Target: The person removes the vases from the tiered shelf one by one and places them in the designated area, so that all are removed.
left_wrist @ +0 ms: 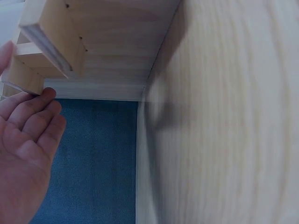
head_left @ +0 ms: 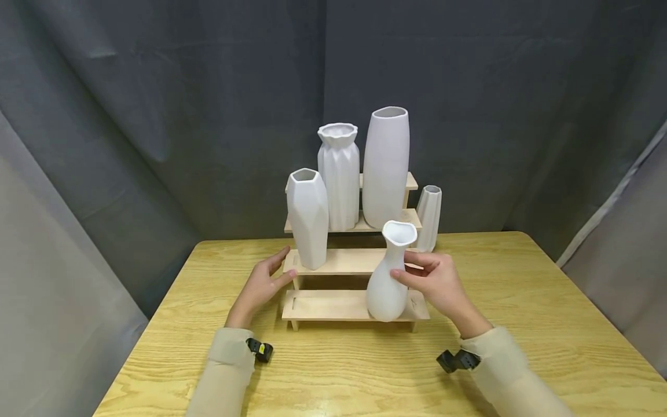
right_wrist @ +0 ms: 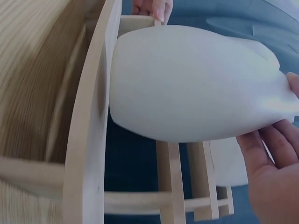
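Observation:
My right hand (head_left: 438, 284) pinches a white bulb-shaped vase (head_left: 385, 295) with a wavy rim, thumb in front at its neck and fingers behind. The vase leans slightly, its base on the right part of the lowest step of a wooden tiered stand (head_left: 325, 305). In the right wrist view the base of this vase (right_wrist: 196, 84) meets the board. My left hand (head_left: 262, 284) grips the left end of the second step, thumb at the front edge. Its fingertips (left_wrist: 48, 93) touch the wood in the left wrist view.
A faceted white vase (head_left: 308, 223) stands on the second step. Behind it, a pleated vase (head_left: 339, 179) and a tall smooth vase (head_left: 387, 168) stand on the third step. A small ribbed vase (head_left: 429, 217) is at the stand's right. Grey curtains (head_left: 234, 116) back the wooden table (head_left: 339, 370).

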The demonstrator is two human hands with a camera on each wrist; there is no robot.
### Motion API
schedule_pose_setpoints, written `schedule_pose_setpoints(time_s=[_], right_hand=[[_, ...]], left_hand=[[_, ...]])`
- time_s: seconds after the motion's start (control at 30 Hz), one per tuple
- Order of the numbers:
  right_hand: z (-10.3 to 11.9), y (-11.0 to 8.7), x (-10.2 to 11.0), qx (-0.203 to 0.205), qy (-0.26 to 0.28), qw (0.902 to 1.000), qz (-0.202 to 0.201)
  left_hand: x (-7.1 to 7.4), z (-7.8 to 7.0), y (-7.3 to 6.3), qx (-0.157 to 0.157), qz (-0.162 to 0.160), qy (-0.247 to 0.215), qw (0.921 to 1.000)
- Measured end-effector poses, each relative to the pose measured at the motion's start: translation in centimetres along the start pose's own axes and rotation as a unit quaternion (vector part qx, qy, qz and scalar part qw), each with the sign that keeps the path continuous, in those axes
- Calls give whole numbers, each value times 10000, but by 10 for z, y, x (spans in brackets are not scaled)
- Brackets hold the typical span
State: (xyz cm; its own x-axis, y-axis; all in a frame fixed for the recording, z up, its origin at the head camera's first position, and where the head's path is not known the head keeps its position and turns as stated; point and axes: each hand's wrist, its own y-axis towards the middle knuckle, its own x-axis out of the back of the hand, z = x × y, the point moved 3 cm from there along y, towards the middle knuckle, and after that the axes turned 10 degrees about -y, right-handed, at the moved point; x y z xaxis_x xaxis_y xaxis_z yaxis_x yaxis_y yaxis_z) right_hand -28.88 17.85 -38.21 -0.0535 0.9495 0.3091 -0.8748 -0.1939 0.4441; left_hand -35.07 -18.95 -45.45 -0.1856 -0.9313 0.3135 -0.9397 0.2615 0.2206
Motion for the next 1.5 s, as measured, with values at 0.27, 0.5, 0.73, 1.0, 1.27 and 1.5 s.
schedule_pose_setpoints(time_s=[0.27,0.5,0.73,1.0,1.27,1.5], right_hand=[[-3,-9,21,-85,-428,9988,-205],[-8,-16,38,-163,-578,9978,-264],[-11,-18,53,-207,-694,9967,-363],[-12,-21,70,-151,-759,9957,-513],[-17,-26,85,-268,-989,9926,-655],[-24,-28,98,-585,-1310,9864,-804]], left_hand=[[0,-1,1,-74,-44,125,9999],[-1,0,0,-59,-14,51,10000],[0,0,2,-172,28,37,9998],[-2,-24,-5,-165,220,113,9996],[0,1,2,-194,7,119,9997],[0,0,1,-144,76,68,9998]])
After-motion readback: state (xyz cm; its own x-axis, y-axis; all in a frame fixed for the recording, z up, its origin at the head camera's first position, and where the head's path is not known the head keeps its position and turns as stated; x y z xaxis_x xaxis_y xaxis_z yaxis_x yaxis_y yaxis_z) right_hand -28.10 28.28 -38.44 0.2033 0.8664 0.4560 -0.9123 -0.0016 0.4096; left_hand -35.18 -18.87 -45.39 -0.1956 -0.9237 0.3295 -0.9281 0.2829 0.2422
